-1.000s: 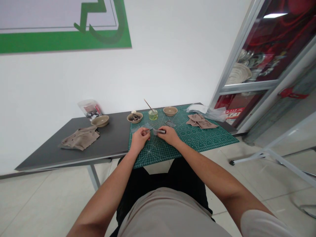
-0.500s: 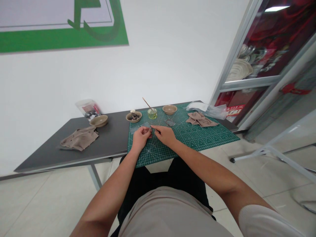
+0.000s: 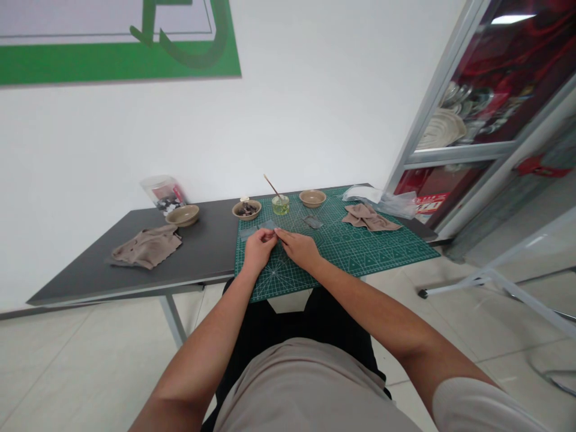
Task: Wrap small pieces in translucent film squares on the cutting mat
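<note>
My left hand point(image 3: 258, 251) is closed in a pinch above the green cutting mat point(image 3: 346, 246), its fingertips too small to show what they hold. My right hand point(image 3: 302, 249) meets it from the other side, fingers pressed together and tips touching the left fingertips; anything between them is hidden. Just beyond the left hand, a thin bluish-grey translucent piece point(image 3: 248, 233) lies on the mat. A small greyish clear packet or sheet point(image 3: 312, 222) rests beyond the right hand. Farther back stands a glass cup point(image 3: 281, 207) of yellow-green contents with a thin stick point(image 3: 272, 185) leaning in it.
A brown bowl point(image 3: 246, 210) holds dark pieces; another bowl point(image 3: 312, 198) sits at the mat's back. On the dark table point(image 3: 208, 244) are a third bowl point(image 3: 182, 215), a clear container point(image 3: 162, 195) and a brown cloth point(image 3: 148, 246). Another cloth point(image 3: 369, 217) and plastic bags point(image 3: 396, 203) lie right.
My right fingers have straightened and closed in on my left fingertips. A dark slender thing that showed at the right hand is out of sight. The view has shifted slightly.
</note>
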A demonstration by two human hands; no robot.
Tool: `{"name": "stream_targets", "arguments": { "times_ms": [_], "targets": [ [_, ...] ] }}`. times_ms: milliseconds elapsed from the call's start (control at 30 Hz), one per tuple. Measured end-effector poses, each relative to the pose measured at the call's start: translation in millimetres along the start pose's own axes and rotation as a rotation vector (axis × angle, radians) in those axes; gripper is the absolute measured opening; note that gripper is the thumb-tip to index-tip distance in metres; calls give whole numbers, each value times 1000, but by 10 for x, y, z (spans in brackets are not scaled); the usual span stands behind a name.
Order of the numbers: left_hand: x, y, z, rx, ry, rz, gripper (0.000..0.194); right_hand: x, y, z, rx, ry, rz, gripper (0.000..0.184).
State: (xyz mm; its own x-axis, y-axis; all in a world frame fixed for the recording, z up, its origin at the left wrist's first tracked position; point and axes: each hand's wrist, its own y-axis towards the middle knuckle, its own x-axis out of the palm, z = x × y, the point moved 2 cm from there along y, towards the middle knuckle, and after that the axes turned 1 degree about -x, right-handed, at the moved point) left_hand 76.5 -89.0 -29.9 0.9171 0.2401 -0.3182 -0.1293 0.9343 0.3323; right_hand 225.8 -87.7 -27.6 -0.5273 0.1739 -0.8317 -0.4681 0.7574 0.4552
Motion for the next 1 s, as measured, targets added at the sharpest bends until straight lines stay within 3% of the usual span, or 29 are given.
{"name": "stream_targets", "arguments": {
  "times_ms": [100, 333, 567, 767, 1000],
  "targets": [
    [-4, -5, 33, 49, 52, 28, 14, 43, -7, 15, -21, -7, 1, 49],
    [-24, -52, 65, -44, 9, -10, 17, 93, -41, 47, -61, -42, 7, 54],
    [-30, -60, 14, -22, -18, 8, 26, 56, -31, 18, -42, -99, 30, 48],
    [-24, -40, -15, -36, -100, -30, 23, 45, -35, 23, -44, -104, 41, 47],
    [-29, -45, 50, -55, -6, -42, 15, 113, -51, 42, -127, -122, 34, 47]
  ]
}}
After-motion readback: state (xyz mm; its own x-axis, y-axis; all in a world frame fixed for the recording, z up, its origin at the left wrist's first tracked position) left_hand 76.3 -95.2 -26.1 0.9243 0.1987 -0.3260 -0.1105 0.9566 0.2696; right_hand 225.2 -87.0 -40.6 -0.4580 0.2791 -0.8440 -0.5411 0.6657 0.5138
